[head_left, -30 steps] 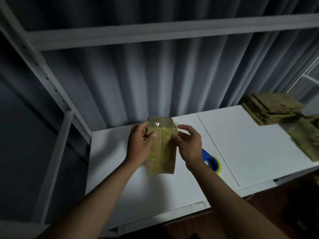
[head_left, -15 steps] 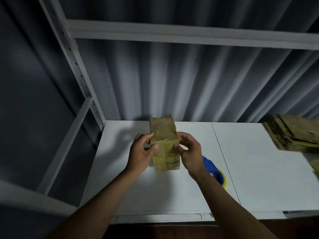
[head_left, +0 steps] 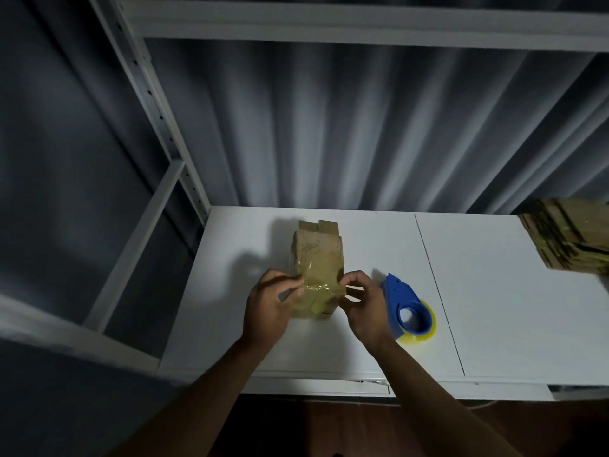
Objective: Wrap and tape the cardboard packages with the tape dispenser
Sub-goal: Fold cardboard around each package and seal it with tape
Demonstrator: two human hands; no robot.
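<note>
A small brown cardboard package wrapped in shiny clear tape lies lengthwise over the white shelf, its far end with two flaps pointing at the back. My left hand grips its near left side, thumb on top. My right hand pinches the near right edge with curled fingers. A blue tape dispenser with a yellowish tape roll lies on the shelf just right of my right hand.
A stack of flat cardboard pieces sits at the shelf's right edge. A white metal upright and a cross beam frame the shelf. A grey pleated curtain hangs behind.
The package has tipped from upright to lying away from me, lower toward the shelf. Both hands kept their hold near its near end. The view shifted left and down.
</note>
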